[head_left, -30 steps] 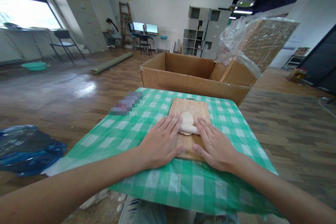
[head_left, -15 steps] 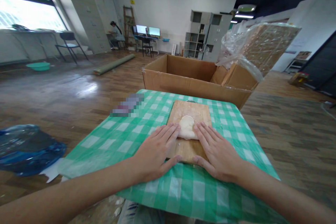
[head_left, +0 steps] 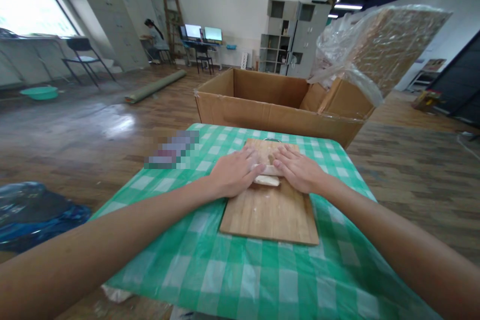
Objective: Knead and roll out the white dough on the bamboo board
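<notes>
A wooden cutting board (head_left: 273, 215) lies on the green-and-white checked tablecloth (head_left: 210, 260). Near its far end sits a flat piece of pale dough (head_left: 267, 180), with what looks like a thin pale rolling pin (head_left: 267, 170) lying across it. My left hand (head_left: 234, 172) rests flat on the pin's left end and my right hand (head_left: 298, 170) on its right end. The fingers of both hands are stretched out and point inward. Most of the dough and the pin is hidden under my hands.
An open cardboard box (head_left: 262, 110) stands right behind the table, with a plastic-wrapped bundle (head_left: 378, 45) at its right. A blue plastic bag (head_left: 33, 215) lies on the floor at left. Far back, a person (head_left: 153, 40) sits at a desk with monitors.
Both hands have slid forward from the near end of the board to its far end, taking the pin across the dough. The near half of the board now shows.
</notes>
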Action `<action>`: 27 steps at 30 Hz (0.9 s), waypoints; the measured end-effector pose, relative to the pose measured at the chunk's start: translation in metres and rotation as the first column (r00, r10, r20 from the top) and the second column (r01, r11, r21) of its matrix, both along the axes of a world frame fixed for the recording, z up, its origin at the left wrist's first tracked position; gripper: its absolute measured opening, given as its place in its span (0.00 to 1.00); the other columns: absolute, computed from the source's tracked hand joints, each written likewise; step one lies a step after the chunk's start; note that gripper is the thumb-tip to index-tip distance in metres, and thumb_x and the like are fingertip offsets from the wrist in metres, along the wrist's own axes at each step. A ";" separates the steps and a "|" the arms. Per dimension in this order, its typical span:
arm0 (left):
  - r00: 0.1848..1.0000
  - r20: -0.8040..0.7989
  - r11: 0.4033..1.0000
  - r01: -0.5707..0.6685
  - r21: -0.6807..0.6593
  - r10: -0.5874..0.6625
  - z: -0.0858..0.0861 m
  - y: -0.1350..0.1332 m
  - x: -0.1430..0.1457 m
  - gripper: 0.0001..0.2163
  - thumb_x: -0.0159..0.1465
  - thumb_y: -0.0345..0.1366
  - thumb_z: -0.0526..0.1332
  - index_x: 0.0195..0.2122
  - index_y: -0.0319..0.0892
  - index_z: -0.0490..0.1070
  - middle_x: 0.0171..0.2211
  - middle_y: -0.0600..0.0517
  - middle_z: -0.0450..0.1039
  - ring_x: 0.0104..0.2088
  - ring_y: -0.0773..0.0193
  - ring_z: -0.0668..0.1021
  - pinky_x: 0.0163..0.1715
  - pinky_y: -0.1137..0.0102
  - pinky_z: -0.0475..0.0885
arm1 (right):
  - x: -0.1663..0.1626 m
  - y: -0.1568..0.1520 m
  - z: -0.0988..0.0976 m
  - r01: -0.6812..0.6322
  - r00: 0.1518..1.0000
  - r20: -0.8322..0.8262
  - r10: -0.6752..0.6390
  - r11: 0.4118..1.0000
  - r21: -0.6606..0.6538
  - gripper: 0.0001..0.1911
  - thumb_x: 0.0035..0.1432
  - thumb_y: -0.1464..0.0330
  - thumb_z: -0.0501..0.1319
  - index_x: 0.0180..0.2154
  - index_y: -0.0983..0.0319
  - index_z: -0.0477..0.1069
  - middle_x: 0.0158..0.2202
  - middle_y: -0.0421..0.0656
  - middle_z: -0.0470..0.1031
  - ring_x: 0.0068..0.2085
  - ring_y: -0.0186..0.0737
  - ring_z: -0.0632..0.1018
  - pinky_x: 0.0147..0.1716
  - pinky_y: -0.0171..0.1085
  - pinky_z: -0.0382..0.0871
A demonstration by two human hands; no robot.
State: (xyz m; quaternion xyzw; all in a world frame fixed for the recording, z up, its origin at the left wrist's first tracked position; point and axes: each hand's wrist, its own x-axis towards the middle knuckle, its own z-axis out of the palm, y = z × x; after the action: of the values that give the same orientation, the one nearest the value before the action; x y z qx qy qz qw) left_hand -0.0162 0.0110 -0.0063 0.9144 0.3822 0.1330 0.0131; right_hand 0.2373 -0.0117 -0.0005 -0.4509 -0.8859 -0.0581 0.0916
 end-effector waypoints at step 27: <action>1.000 0.007 0.997 -0.003 0.080 0.002 0.008 -0.032 0.001 0.34 0.75 0.56 0.40 0.67 0.35 0.64 0.69 0.37 0.63 0.70 0.46 0.63 0.69 0.51 0.52 | -0.008 -0.037 -0.001 0.094 0.994 -0.054 -0.093 0.996 0.013 0.33 0.76 0.55 0.39 0.68 0.70 0.61 0.70 0.58 0.62 0.73 0.56 0.56 0.69 0.60 0.54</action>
State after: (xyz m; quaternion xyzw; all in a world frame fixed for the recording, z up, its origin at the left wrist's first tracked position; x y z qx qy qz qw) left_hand -0.0157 -0.0207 0.0015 0.9132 0.3777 0.1512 -0.0223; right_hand 0.2296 -0.0491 -0.0011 -0.4925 -0.8607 -0.0571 0.1159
